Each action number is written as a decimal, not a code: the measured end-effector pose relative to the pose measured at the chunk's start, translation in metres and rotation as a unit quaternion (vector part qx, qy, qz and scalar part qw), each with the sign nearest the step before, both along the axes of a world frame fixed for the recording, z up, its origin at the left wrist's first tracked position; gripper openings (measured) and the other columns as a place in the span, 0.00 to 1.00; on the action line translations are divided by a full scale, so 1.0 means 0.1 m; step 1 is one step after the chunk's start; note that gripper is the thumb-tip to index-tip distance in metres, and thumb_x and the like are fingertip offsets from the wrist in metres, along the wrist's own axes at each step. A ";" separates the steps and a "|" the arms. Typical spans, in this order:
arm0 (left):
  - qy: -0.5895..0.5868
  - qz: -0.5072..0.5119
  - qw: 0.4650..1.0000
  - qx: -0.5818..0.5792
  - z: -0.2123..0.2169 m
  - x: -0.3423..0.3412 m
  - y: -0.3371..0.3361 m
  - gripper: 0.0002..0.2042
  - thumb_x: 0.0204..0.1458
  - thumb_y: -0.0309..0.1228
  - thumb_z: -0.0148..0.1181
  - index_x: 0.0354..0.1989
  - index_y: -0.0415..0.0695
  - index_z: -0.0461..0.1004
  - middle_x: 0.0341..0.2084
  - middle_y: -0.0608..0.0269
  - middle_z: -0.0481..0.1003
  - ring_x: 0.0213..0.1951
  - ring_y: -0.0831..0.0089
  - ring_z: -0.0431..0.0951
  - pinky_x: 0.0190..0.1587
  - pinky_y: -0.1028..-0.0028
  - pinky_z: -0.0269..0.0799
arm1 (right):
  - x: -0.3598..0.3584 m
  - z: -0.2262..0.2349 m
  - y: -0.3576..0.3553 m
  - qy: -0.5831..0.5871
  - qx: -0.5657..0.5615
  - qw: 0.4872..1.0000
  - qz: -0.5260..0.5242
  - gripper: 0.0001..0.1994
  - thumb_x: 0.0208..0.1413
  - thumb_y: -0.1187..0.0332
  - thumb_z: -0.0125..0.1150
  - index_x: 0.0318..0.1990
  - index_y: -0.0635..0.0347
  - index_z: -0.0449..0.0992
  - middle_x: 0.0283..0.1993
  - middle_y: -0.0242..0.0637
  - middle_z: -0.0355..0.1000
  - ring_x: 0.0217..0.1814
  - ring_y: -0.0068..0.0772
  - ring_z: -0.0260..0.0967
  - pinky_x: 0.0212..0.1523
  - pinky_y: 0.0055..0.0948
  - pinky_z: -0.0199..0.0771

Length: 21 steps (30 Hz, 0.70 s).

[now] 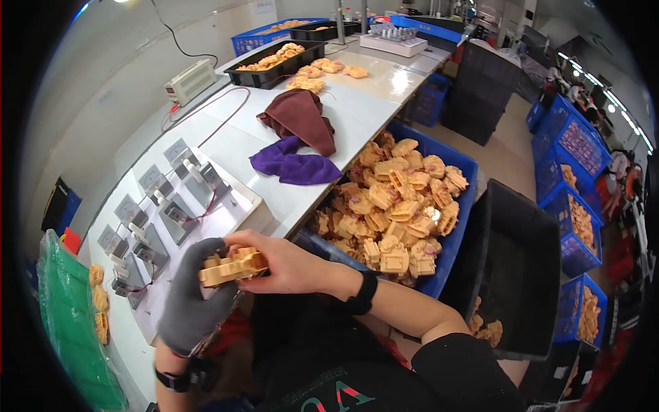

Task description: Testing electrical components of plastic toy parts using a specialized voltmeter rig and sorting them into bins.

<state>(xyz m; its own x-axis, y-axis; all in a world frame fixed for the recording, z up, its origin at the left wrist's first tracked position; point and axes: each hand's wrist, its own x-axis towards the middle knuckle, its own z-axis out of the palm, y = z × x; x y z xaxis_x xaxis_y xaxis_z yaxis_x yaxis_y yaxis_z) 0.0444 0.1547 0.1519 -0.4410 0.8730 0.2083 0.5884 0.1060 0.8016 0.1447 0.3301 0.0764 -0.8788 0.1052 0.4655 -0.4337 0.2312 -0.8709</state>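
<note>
My left hand (193, 300), in a grey glove, and my bare right hand (288, 264) both grip a tan moulded plastic toy-like part (223, 270). The part is held above the near edge of the bench. Its right end lies at the fingers of my right hand, while the left glove wraps its other side. Just beyond my hands is a white test board (233, 203) with several small meters (152, 180) and grey blocks (180, 218) in rows. To the right, a blue crate (461, 226) is heaped with similar tan parts (395, 206).
Brown (302, 120) and purple cloths (292, 163) lie on the bench (371, 103). Behind them is a black tray (312, 51) of tan parts, near a power supply (191, 81). A large black bin (522, 268) stands right. A green plastic-wrapped bundle (72, 323) sits left.
</note>
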 end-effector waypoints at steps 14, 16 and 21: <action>0.328 0.077 0.938 0.085 -1.26 -0.29 -0.35 0.20 0.45 0.21 0.62 0.50 0.41 0.73 0.46 0.52 0.74 0.51 0.50 0.72 0.53 0.58 0.68 | 1.84 -0.88 1.42 -0.255 0.051 0.729 -0.634 0.29 0.57 0.60 0.65 0.60 0.67 0.63 0.47 0.41 0.76 0.41 0.30 0.77 0.40 0.26 0.76; 0.363 0.056 0.926 0.088 -1.30 -0.30 -0.32 0.18 0.45 0.20 0.61 0.48 0.42 0.74 0.45 0.52 0.74 0.50 0.50 0.72 0.53 0.57 0.68 | 2.09 -1.14 1.58 -0.238 0.077 0.719 -0.648 0.26 0.57 0.60 0.64 0.57 0.67 0.66 0.49 0.45 0.74 0.45 0.37 0.75 0.45 0.31 0.75; 0.331 0.052 0.940 0.062 -1.49 -0.30 -0.35 0.16 0.44 0.20 0.61 0.44 0.42 0.74 0.43 0.52 0.74 0.49 0.49 0.73 0.53 0.56 0.68 | 2.01 -1.07 1.53 -0.271 0.138 0.725 -0.618 0.17 0.55 0.60 0.64 0.45 0.63 0.75 0.50 0.48 0.72 0.51 0.49 0.72 0.52 0.38 0.71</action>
